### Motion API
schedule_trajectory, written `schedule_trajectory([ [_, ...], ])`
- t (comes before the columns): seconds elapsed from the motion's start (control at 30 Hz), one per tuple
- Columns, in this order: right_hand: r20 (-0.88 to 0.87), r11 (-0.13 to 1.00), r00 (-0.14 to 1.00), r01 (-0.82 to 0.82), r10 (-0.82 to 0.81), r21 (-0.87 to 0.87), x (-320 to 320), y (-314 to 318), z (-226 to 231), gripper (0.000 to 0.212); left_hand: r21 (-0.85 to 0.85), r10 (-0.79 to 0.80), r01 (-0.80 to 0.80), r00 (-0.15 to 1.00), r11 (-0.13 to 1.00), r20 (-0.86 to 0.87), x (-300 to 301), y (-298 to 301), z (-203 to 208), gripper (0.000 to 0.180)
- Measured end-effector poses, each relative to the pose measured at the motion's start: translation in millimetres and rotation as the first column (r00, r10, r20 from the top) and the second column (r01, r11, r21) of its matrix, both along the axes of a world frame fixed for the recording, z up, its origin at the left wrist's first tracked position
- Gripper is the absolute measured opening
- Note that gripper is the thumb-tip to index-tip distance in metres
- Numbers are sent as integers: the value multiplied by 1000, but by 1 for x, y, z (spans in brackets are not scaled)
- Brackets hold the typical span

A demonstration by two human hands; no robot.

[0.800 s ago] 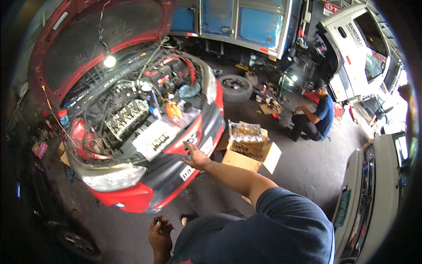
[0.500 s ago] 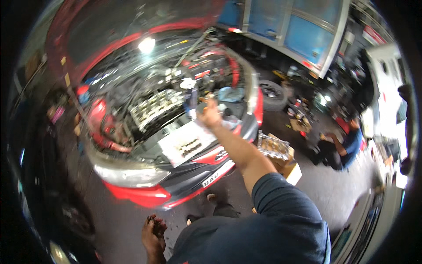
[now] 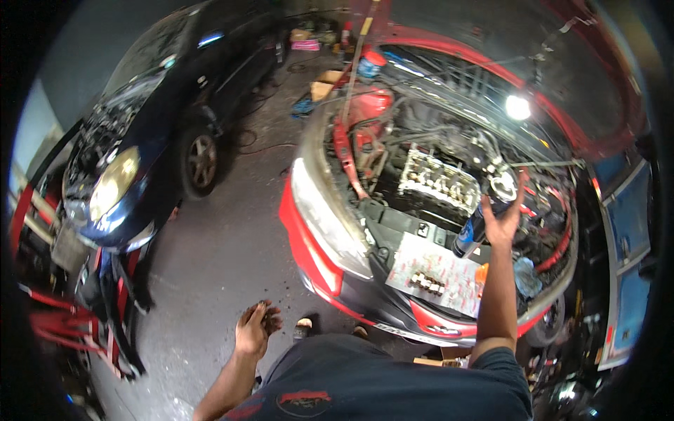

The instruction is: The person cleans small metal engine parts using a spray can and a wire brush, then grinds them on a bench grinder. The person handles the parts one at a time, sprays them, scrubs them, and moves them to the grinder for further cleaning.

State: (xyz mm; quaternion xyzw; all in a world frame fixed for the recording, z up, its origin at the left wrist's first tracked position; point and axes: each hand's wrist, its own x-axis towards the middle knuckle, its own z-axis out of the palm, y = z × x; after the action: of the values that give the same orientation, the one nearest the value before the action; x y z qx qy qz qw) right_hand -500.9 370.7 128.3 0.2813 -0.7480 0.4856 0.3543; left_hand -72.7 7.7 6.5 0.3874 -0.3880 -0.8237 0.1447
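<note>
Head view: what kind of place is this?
Most likely a car repair garage. A red car stands with its hood up and engine exposed under a work lamp, and a dark car is parked beside it on a stained concrete floor.

We cannot make out what our right hand point(image 3: 503, 223) grips beyond a dark can point(image 3: 469, 237) half hidden by the palm, our left hand point(image 3: 254, 328) holds something too small to tell, and the red car point(image 3: 330, 270) loses its far side to the dark rim.

glossy red bumper point(image 3: 319, 270) (painted metal)
</note>
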Motion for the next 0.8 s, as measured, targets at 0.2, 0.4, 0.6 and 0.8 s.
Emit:
schedule_trajectory([
  [0.2, 74, 797, 884, -450, 462, 404, 103, -147, 55, 75, -51, 104, -113, 984, 992, -144, -18, -30, -7, 36],
  [0.4, 479, 298, 574, -791, 664, 535, 231, -296, -29, 70, 98, 227, -206, 927, 974, -297, -30, -83, -26, 34],
  [0.6, 570, 122, 544, -781, 616, 613, 293, -370, -80, 73, 134, 394, -371, 878, 919, -272, 2, -128, -44, 31],
  [0.8, 502, 127, 545, -752, 671, 647, 330, -414, -103, 74, 167, 493, -464, 827, 870, -271, 38, -154, -58, 30],
])
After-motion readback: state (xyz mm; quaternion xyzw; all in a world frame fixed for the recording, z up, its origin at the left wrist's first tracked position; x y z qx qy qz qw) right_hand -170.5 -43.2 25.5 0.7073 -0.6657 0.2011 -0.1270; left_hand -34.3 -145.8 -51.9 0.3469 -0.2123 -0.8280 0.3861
